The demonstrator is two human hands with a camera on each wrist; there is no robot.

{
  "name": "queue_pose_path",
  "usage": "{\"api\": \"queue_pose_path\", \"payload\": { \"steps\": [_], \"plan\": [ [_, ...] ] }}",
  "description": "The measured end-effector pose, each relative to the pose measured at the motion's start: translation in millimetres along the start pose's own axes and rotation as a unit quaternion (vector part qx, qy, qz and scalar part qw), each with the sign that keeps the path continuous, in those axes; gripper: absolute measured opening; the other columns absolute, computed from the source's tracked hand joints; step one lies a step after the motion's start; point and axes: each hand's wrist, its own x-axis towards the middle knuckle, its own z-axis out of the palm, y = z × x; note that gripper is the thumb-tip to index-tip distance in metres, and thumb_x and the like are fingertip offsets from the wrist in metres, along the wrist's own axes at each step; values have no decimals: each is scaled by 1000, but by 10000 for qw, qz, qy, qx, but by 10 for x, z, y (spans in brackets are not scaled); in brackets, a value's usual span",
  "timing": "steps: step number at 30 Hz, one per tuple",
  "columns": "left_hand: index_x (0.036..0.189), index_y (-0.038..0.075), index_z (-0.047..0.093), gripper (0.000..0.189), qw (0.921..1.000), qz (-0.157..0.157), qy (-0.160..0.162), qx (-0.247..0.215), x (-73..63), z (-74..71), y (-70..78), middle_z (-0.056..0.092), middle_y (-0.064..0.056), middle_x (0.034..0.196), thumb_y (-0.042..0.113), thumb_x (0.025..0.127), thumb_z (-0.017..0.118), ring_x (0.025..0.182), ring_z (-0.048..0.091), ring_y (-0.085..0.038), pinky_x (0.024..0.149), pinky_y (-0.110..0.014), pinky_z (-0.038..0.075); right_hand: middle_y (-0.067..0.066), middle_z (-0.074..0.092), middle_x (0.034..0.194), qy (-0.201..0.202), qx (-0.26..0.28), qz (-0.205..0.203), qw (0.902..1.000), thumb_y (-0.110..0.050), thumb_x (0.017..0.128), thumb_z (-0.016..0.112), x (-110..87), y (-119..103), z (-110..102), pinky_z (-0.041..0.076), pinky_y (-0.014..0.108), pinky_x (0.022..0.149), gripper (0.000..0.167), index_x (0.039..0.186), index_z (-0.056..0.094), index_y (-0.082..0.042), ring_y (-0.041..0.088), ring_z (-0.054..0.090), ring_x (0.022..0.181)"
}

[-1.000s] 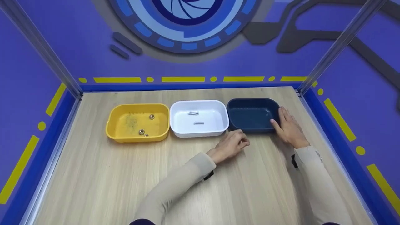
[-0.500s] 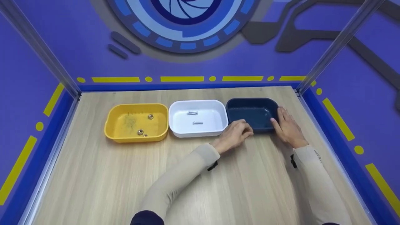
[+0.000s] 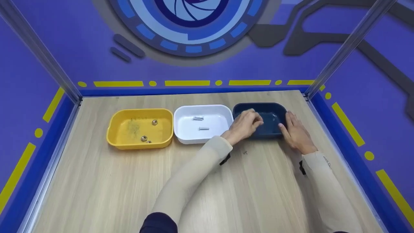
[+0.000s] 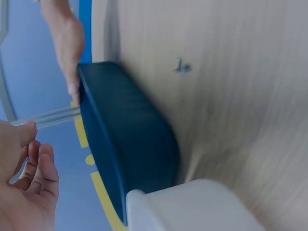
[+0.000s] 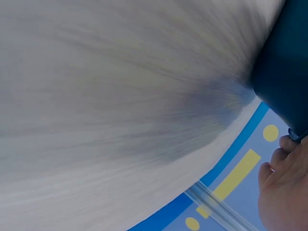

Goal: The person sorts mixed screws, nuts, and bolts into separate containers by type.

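My left hand [image 3: 244, 125] is over the left part of the dark blue tray [image 3: 271, 134]. In the left wrist view its thumb and fingers [image 4: 42, 168] are bent toward each other; I cannot tell whether something small is between the tips. My right hand [image 3: 298, 135] lies along the tray's right side, fingers straight against the outer wall and thumb at the rim. Small screws [image 4: 181, 66] lie on the table in front of this tray, near the left forearm. The right wrist view catches part of the right hand [image 5: 285, 190] beside the tray wall.
Left of the dark tray stands a white tray [image 3: 203, 141] holding several bolts [image 3: 203, 128]. Beside it, a yellow tray [image 3: 111, 136] contains nuts [image 3: 144, 138]. All three form a row on the wooden table [image 3: 106, 184], enclosed by blue-purple panels [image 3: 194, 72].
My left hand has moved up and forward from the table at the dark tray's front edge to over that tray, uncovering the small screws. The right hand stays at the tray's side.
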Motion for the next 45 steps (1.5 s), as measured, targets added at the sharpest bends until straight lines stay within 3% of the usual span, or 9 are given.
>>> {"api": "queue_pose_path", "payload": {
  "steps": [9,21,33,45],
  "plan": [
    [115,16,82,21,9989,-283,361,-24,167,-181,-12,72,1,110,28,108,67,98,66,-10,86,-18,54,30,10,176,8,62,-30,10000,-53,115,30,13,-5,14,13,67,132,83,168,10,7,53,12,162],
    [113,17,82,19,9936,-928,618,197,316,-134,-234,73,1,111,28,107,68,105,70,-12,92,-23,58,31,13,175,122,57,-90,9999,-51,115,32,22,1,-9,15,68,131,82,167,12,9,54,15,161],
    [112,16,82,19,9947,-737,670,237,307,-86,-214,73,0,110,28,107,68,104,70,-14,91,-23,57,32,14,175,199,92,-128,9997,-49,115,34,-14,10,19,16,68,131,81,167,13,9,54,16,161],
    [114,16,81,20,9950,-766,605,193,289,-84,-212,73,0,113,31,106,70,107,69,-13,94,-24,57,30,12,176,117,79,-62,9999,-53,115,32,-12,16,20,15,66,132,83,168,12,8,51,14,163]
  ]
}}
